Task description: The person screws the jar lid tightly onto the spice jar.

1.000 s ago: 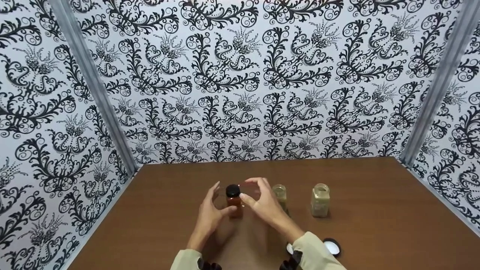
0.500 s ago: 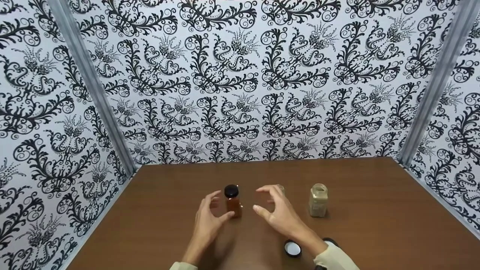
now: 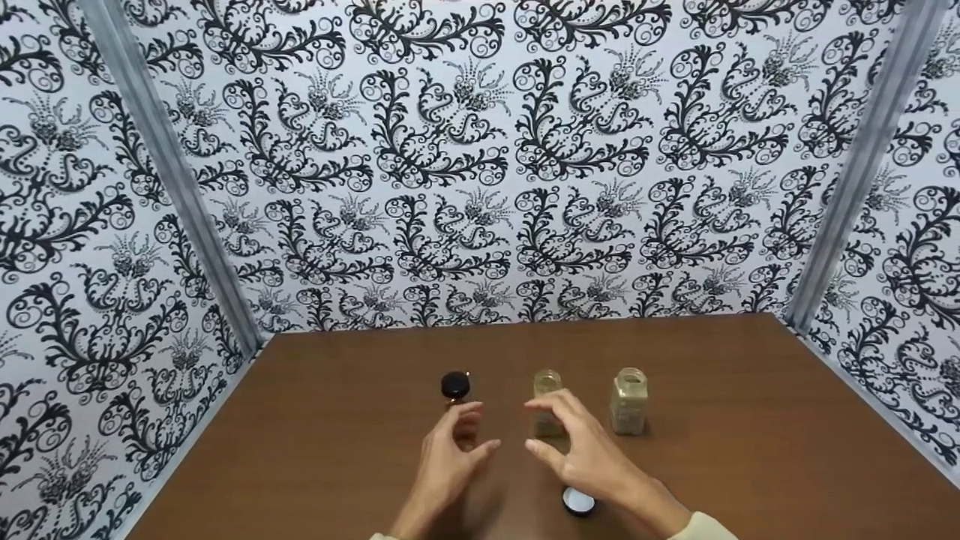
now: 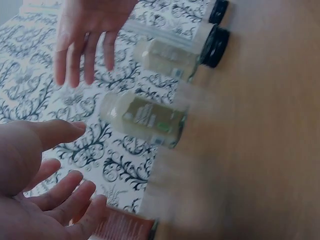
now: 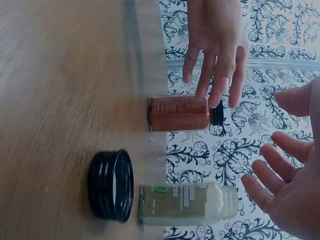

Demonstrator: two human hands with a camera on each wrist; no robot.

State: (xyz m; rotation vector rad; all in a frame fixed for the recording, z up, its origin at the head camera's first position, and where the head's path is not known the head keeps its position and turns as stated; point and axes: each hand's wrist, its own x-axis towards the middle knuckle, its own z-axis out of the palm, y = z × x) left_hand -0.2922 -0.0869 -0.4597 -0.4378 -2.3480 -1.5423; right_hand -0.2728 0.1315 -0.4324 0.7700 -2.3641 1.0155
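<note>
My left hand [image 3: 454,457] hangs over the table just in front of a jar of red spice [image 5: 177,114], fingers loosely bent and holding nothing. That jar stands upright with its black lid [image 3: 455,385] on; in the head view the hand hides most of its body. Facing it, my right hand [image 3: 592,457] holds nothing, its thumb and fingers apart. Behind the right hand stands a lidless glass jar of pale greenish powder [image 3: 547,381], partly covered by the fingers. A second lidless jar of similar powder [image 3: 628,406] is to its right.
A black screw lid [image 3: 579,501] lies white inside up, near the right forearm. In the left wrist view a large lid [image 4: 216,46] and another lid [image 4: 219,11] show on the brown table [image 3: 337,420]. Patterned walls [image 3: 450,225] enclose the table.
Both hands have come away from the red spice jar. The right hand moved right and back; the left then drew toward the body and slightly right. The jar stays standing.
</note>
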